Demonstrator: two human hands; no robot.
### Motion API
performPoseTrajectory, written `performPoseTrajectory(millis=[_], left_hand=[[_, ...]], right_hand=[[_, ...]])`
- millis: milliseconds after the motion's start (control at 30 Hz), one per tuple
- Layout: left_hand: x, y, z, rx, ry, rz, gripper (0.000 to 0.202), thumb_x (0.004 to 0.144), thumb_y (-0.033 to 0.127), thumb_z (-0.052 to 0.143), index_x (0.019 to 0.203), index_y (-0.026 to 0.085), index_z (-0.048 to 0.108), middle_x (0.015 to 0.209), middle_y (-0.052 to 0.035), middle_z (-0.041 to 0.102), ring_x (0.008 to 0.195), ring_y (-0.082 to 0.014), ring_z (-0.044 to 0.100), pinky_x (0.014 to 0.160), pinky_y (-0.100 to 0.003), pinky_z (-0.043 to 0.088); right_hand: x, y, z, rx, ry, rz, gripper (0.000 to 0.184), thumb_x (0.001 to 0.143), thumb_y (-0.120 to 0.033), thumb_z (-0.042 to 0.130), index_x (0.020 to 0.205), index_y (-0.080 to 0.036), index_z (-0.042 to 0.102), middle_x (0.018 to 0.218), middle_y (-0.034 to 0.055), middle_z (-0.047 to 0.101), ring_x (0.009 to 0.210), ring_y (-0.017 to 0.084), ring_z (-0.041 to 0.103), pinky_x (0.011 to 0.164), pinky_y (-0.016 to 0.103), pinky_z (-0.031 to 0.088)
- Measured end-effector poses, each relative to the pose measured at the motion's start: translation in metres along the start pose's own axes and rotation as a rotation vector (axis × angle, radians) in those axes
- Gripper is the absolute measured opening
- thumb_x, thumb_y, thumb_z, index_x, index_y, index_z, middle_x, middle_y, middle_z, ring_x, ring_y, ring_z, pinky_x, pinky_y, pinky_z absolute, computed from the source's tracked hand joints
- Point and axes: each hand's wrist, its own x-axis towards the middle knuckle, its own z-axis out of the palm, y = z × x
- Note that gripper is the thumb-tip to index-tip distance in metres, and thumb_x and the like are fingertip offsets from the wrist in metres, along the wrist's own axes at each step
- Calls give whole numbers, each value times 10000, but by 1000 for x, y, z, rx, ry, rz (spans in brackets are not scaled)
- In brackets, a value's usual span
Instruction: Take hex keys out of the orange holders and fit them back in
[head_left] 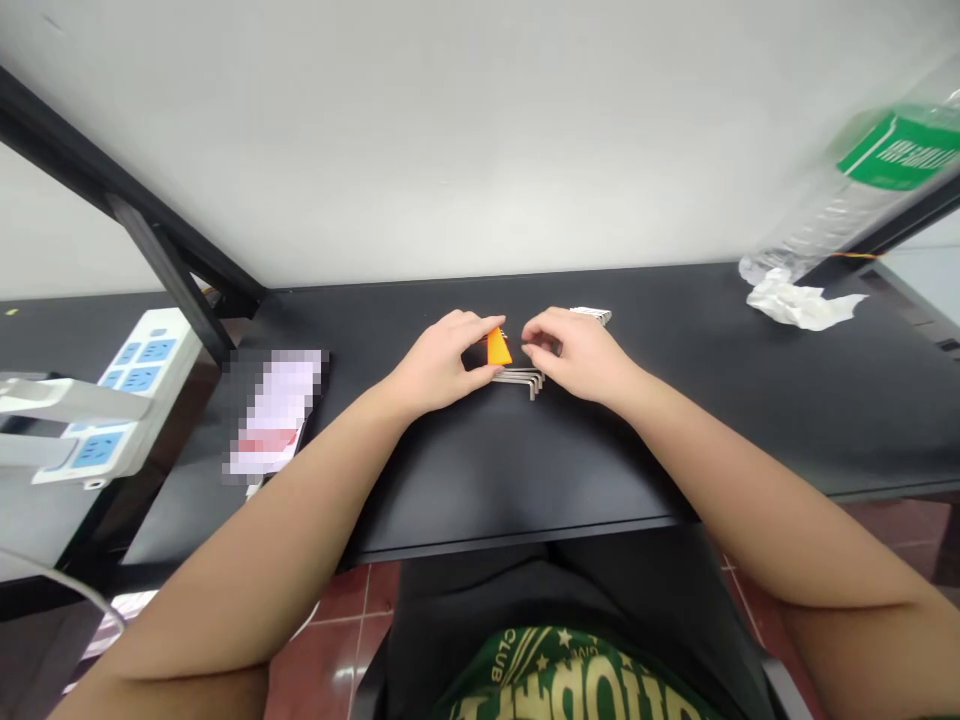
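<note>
Between the thumb and fingers of my left hand (448,360) is an orange hex key holder (498,347), held just over the black desk. Several silver L-shaped hex keys (529,378) stick out to the right below it, their short bent ends pointing toward me. My right hand (576,352) is curled beside the bent ends, thumb and forefinger close together; whether a key is between them is too small to make out. Behind the right hand lies a pale ribbed bundle (592,315), partly hidden, its kind unclear.
A blurred-out phone (277,412) lies on the desk (517,480) at the left, near a white power strip (142,370) with plugs. At the right are a crumpled tissue (802,300) and a clear plastic bottle (847,210) with a green label. A white wall rises behind.
</note>
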Motion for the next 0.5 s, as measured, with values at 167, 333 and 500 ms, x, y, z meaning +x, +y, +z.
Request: performPoseTrajectory(millis=[167, 333, 500], left_hand=[[1, 11, 2, -24, 5, 21, 526, 883, 403, 666, 1366, 209, 589, 1131, -67, 691, 1006, -215, 615, 931, -360, 508], [2, 12, 2, 30, -20, 16, 472, 890, 419, 648, 1309, 204, 620, 1097, -72, 694, 986, -229, 603, 926, -373, 494], [2, 3, 1, 75, -47, 20, 484, 866, 374, 653, 1318, 205, 625, 1118, -79, 691, 1032, -252, 590, 953, -394, 483]], right_hand=[[2, -6, 8, 209, 47, 22, 89, 888, -206, 547, 937, -190, 620, 910, 23, 677, 799, 150, 615, 769, 277, 494], [3, -6, 12, 276, 86, 109, 177, 796, -184, 572, 966, -196, 620, 849, 1, 667, 725, 141, 607, 686, 264, 482], [5, 0, 3, 193, 95, 265, 214, 728, -161, 565, 911, -190, 673, 749, -13, 646, 638, 131, 554, 648, 269, 443]])
